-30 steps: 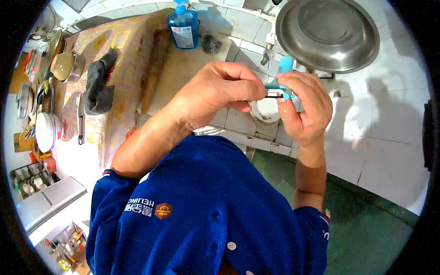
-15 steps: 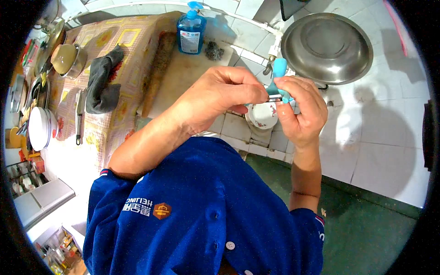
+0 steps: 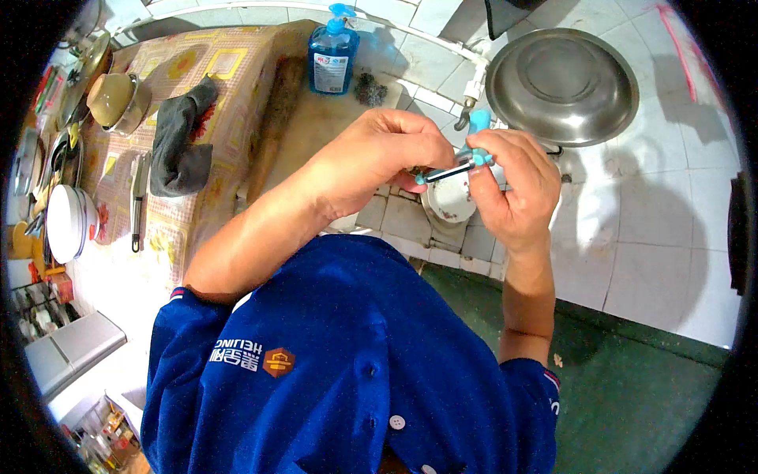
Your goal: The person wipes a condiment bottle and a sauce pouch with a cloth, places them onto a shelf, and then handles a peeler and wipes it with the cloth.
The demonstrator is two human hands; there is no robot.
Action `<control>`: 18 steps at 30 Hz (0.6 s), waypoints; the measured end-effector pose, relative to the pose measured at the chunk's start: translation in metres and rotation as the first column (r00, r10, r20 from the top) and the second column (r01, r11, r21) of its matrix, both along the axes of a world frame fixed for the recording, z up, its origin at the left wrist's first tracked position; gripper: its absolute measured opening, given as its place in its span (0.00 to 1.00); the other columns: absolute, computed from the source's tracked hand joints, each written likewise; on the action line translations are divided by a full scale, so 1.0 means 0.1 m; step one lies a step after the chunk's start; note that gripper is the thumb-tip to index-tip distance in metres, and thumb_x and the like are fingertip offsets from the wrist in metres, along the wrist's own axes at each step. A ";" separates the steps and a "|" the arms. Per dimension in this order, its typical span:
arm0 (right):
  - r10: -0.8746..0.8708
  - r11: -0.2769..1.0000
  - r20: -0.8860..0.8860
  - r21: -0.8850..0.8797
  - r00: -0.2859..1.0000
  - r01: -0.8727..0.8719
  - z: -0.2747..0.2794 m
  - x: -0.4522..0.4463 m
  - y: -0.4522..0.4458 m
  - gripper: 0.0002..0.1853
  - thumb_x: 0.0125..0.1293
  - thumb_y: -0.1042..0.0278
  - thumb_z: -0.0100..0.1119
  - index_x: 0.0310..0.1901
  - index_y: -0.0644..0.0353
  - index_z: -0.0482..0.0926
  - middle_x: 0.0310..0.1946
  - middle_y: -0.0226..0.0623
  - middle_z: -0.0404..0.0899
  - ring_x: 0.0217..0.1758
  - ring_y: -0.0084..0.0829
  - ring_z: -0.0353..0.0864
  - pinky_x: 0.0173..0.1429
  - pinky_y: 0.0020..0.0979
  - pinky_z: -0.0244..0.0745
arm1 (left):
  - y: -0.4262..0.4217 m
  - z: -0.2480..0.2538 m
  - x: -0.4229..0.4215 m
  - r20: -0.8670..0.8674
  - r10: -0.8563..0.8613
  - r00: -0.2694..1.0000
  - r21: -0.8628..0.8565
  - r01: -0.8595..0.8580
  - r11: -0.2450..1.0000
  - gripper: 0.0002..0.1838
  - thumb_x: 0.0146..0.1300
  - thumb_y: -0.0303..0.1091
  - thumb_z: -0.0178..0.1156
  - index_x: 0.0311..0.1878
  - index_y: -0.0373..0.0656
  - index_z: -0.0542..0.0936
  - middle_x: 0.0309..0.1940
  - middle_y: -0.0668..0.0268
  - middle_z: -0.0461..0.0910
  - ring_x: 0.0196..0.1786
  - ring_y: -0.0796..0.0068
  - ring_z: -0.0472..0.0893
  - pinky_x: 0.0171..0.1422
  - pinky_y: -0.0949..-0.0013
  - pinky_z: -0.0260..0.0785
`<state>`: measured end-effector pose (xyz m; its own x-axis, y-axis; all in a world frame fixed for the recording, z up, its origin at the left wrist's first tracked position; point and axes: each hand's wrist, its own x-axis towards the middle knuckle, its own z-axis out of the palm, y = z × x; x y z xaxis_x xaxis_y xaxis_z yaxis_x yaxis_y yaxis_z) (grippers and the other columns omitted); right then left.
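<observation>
A teal peeler (image 3: pixel 479 121) is held between my two hands in front of my chest. Its handle points away from me, and its dark, shiny blade slants down to the left. My right hand (image 3: pixel 517 178) pinches the peeler's head near the right end of the blade. My left hand (image 3: pixel 379 162) has its fingers bent in at the blade's left end, where a small teal tip shows. The left fingertips are partly hidden. Beneath the peeler is a white bowl (image 3: pixel 452 199) with a floral pattern.
A blue pump bottle (image 3: pixel 329 63) and a dark scouring pad (image 3: pixel 370 90) are at the back. A steel basin (image 3: pixel 562 118) lies right of the tap (image 3: pixel 466 114). On the patterned tablecloth (image 3: pixel 217 103) are a grey cloth (image 3: pixel 178 142), a knife (image 3: pixel 138 197) and stacked white bowls (image 3: pixel 67 223).
The peeler has turned, so more of its blade shows between my hands and its handle sits slightly lower. My left fingers have drawn back toward the blade's left end.
</observation>
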<state>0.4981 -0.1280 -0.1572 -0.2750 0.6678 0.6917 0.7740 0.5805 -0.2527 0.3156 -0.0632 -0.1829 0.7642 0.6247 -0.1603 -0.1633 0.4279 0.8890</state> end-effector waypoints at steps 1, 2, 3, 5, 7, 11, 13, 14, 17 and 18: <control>-0.003 1.000 0.001 0.000 1.000 0.003 0.01 -0.01 -0.01 0.11 0.45 0.78 0.61 0.34 0.62 0.79 0.29 0.39 0.80 0.30 0.37 0.79 0.35 0.33 0.74 | 0.01 -0.02 0.00 0.023 -0.018 1.000 -0.062 0.019 0.998 0.09 0.53 0.33 0.58 0.33 0.39 0.81 0.31 0.69 0.78 0.35 0.80 0.77 0.39 0.75 0.72; -0.012 0.999 -0.009 -0.043 1.000 0.012 0.01 -0.02 -0.02 0.10 0.46 0.78 0.62 0.34 0.62 0.79 0.28 0.39 0.79 0.30 0.37 0.79 0.35 0.32 0.74 | 0.01 -0.05 -0.01 0.024 -0.022 0.999 -0.061 0.023 0.998 0.09 0.53 0.33 0.58 0.33 0.39 0.81 0.31 0.69 0.78 0.35 0.80 0.77 0.39 0.75 0.72; -0.021 0.996 -0.018 -0.087 1.000 0.019 0.02 -0.02 -0.03 0.10 0.46 0.77 0.62 0.34 0.63 0.79 0.28 0.39 0.79 0.29 0.37 0.79 0.34 0.32 0.73 | 0.02 -0.08 -0.02 0.051 -0.041 0.998 -0.078 0.045 0.996 0.09 0.53 0.32 0.58 0.34 0.38 0.81 0.32 0.68 0.79 0.34 0.79 0.78 0.38 0.75 0.73; -0.034 0.993 -0.062 -0.116 0.998 0.026 0.00 -0.02 -0.04 0.09 0.48 0.77 0.62 0.34 0.63 0.79 0.27 0.39 0.79 0.29 0.36 0.79 0.34 0.31 0.73 | 0.03 -0.10 -0.04 0.079 -0.058 0.995 -0.097 0.065 0.993 0.10 0.53 0.31 0.57 0.35 0.36 0.81 0.32 0.67 0.79 0.34 0.79 0.78 0.38 0.75 0.74; -0.042 0.989 -0.105 -0.147 0.994 0.026 -0.02 -0.01 -0.05 0.09 0.49 0.76 0.63 0.34 0.64 0.79 0.26 0.39 0.79 0.28 0.36 0.79 0.34 0.30 0.73 | 0.03 -0.07 -0.06 0.128 -0.078 0.989 -0.171 0.099 0.980 0.12 0.53 0.30 0.56 0.39 0.35 0.80 0.34 0.65 0.79 0.36 0.78 0.79 0.38 0.75 0.76; -0.097 0.965 -0.212 -0.260 0.972 0.039 -0.02 0.00 -0.09 0.08 0.50 0.75 0.63 0.34 0.65 0.79 0.26 0.39 0.78 0.28 0.31 0.79 0.34 0.29 0.73 | 0.00 -0.01 -0.07 0.158 -0.067 0.985 -0.157 0.093 0.983 0.14 0.53 0.28 0.56 0.44 0.35 0.78 0.35 0.64 0.79 0.37 0.79 0.79 0.38 0.76 0.77; -0.105 0.955 -0.248 -0.295 0.963 0.028 -0.01 -0.01 -0.11 0.08 0.51 0.75 0.63 0.34 0.66 0.79 0.25 0.38 0.78 0.28 0.30 0.78 0.34 0.28 0.73 | -0.06 0.01 -0.06 0.145 -0.010 0.989 -0.032 0.015 0.999 0.15 0.54 0.26 0.59 0.46 0.37 0.77 0.36 0.66 0.79 0.36 0.80 0.78 0.40 0.77 0.75; -0.122 0.946 -0.259 -0.322 0.958 0.033 0.01 -0.03 -0.12 0.08 0.51 0.75 0.63 0.34 0.66 0.79 0.25 0.38 0.78 0.28 0.28 0.78 0.34 0.28 0.73 | -0.07 0.00 -0.05 0.144 -0.008 0.990 -0.034 0.013 0.999 0.15 0.54 0.26 0.59 0.46 0.37 0.77 0.36 0.66 0.79 0.36 0.80 0.78 0.40 0.77 0.75; -0.133 0.936 -0.282 -0.351 0.950 0.027 0.00 -0.04 -0.13 0.08 0.51 0.75 0.63 0.34 0.66 0.79 0.25 0.37 0.78 0.26 0.26 0.77 0.32 0.27 0.73 | -0.11 -0.02 -0.01 0.092 0.081 0.992 0.318 -0.107 0.942 0.14 0.55 0.25 0.62 0.46 0.39 0.77 0.36 0.70 0.79 0.36 0.84 0.77 0.42 0.78 0.72; -0.129 0.936 -0.296 -0.352 0.947 0.018 0.00 -0.05 -0.13 0.08 0.51 0.75 0.64 0.34 0.66 0.79 0.25 0.37 0.78 0.25 0.26 0.77 0.32 0.26 0.73 | -0.11 -0.03 0.00 0.072 0.113 0.991 0.354 -0.131 0.926 0.12 0.55 0.26 0.62 0.44 0.39 0.77 0.35 0.71 0.78 0.36 0.85 0.76 0.42 0.79 0.70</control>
<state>0.4933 -0.1408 -0.1573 -0.0257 0.8871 0.4608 0.6616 0.3606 -0.6574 0.3161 -0.0745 -0.1857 0.6799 0.7224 0.1265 -0.2413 0.0574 0.9688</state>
